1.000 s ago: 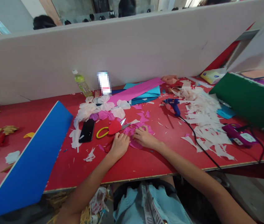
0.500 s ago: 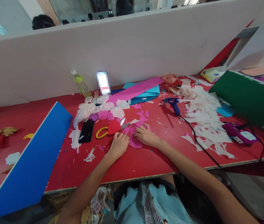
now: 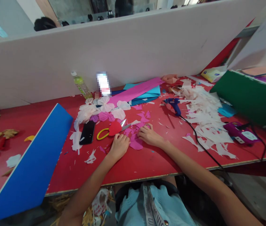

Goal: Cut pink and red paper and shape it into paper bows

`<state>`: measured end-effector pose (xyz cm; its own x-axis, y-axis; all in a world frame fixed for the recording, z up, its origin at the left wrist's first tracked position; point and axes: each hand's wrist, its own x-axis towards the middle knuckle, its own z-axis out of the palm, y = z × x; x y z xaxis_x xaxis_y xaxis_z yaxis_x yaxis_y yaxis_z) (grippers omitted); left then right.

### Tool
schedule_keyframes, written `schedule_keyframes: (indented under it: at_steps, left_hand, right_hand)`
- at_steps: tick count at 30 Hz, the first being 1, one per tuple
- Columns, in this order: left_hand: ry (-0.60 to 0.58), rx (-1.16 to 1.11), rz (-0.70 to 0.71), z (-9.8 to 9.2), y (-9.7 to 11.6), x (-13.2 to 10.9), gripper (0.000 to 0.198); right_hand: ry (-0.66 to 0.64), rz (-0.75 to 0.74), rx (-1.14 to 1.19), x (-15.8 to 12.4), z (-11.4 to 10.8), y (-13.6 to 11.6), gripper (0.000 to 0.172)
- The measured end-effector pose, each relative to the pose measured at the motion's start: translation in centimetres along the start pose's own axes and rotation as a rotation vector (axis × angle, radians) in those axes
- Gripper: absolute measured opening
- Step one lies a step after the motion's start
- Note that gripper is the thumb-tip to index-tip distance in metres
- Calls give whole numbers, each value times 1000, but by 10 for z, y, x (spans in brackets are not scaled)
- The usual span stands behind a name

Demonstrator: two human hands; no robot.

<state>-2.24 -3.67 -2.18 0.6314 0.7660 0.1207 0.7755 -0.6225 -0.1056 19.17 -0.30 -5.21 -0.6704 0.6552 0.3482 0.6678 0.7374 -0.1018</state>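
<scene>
My right hand (image 3: 149, 135) lies flat with its fingertips on a loose pile of pink tissue-paper scraps (image 3: 134, 138) on the red worktable (image 3: 142, 166). My left hand (image 3: 120, 147) rests at the pile's left edge, just below a pair of scissors (image 3: 114, 128) with a yellow loop handle and a red handle. A thin red loop (image 3: 108, 148) shows beside my left hand, partly hidden by it. Whether that hand grips anything cannot be seen.
Pale paper bows (image 3: 104, 108) and a black phone (image 3: 87, 132) lie left of the scissors. A blue hot-glue gun (image 3: 174, 105) with a black cord and a heap of white paper offcuts (image 3: 205, 119) lie to the right. A white partition (image 3: 123, 53) backs the table.
My right hand has shifted a little to the right and farther across the pink scraps. My left hand has barely moved. The view has tilted slightly.
</scene>
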Motion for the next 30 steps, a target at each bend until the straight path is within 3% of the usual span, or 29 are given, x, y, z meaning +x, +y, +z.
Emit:
schedule_keyframes:
  at_steps: [12,17,22,30]
  left_hand:
    - [4,8,10,-1,-2,-1,19]
    - [20,-35,-112,4,6,-1,18]
    - [55,-101,-210,10,12,-1,16]
    - [34,-104,-101,1,4,-2,15]
  right_hand:
    - [7,36,-2,-3,-3,5,26]
    - [70,111,10,-2,-9,0,24]
    - [13,42,64,4,-8,-17,20]
    - [-56,23,95,8,-6,-20,16]
